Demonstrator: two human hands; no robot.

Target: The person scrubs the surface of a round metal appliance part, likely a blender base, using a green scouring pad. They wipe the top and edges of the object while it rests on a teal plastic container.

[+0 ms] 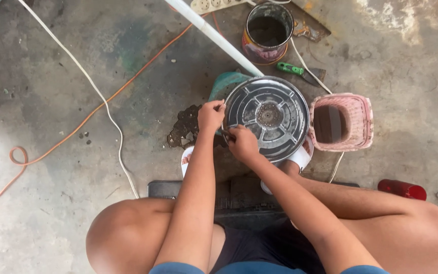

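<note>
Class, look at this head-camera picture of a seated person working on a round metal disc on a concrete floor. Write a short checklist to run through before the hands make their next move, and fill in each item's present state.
1. Left hand grips the rim of the round metal disc: ok.
2. Right hand rests on the disc's near edge: ok; what it pinches, cannot tell.
3. Disc steady on a support: cannot tell, its underside is hidden.
4. Green-handled tool lies apart from the disc, beyond both hands: ok.
5. Pink basket stands right beside the disc, crowding its right side: not ok.
6. Orange cable and white cable trail loose across the floor nearby: not ok.
</note>
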